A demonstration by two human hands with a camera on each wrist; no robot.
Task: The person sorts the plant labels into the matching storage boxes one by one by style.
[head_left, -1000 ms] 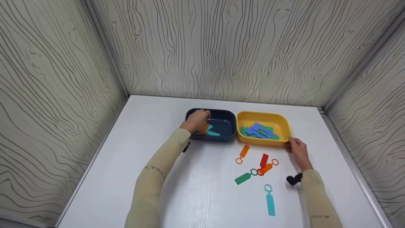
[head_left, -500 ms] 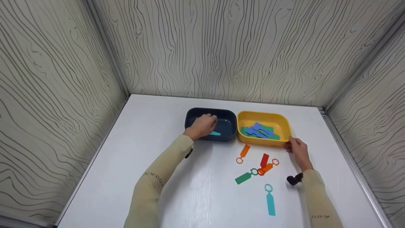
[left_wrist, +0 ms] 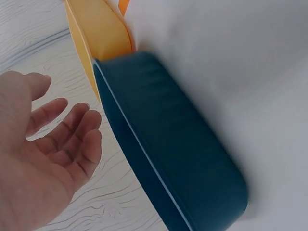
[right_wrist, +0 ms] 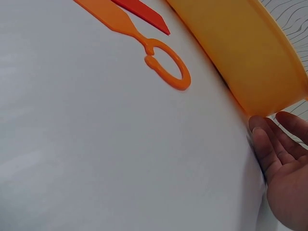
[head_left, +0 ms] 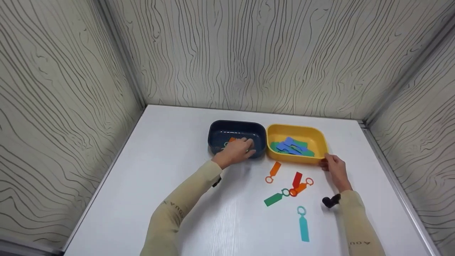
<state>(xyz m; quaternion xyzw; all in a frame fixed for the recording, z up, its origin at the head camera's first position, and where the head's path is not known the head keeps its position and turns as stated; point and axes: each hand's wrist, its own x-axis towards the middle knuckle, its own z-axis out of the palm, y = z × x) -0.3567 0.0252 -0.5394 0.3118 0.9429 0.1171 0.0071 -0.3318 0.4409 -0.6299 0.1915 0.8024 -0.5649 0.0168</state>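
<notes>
A: And at the near right a turquoise tag (head_left: 304, 229) is spotted, flat on the white table (head_left: 220, 224). Its weight?

B: Next to nothing, it is judged: thin plastic, smooth, a little bendy. It is best taken by the loop, where an edge can be lifted; the flat blade may be slid about rather than picked up.

A: Farther up, a green tag (head_left: 273, 200) is set just left of a red tag (head_left: 297, 179), and the red one's loop is overlapped with an orange tag (head_left: 301, 187).

B: There care is called for: two could be dragged up together. In the right wrist view a gap is shown in the orange loop; if tugged, its narrow neck may be strained.

A: A second orange tag (head_left: 275, 169) is found beyond, near the bins. Now the hands!

B: The right hand (head_left: 336, 170) is placed at the near right corner of the yellow bin (head_left: 289, 159), fingertips touching; whether the rim is pinched cannot be told. Blue tags (head_left: 288, 144) and green tags (head_left: 306, 153) are heaped inside.

A: And the left hand (head_left: 235, 151)?

B: It is held over the navy bin (head_left: 236, 127), farther left, fingers loosely bent and spread, with nothing seen gripped. An orange piece (head_left: 232, 139) is partly hidden beside it, best pinched by its edge.
</notes>
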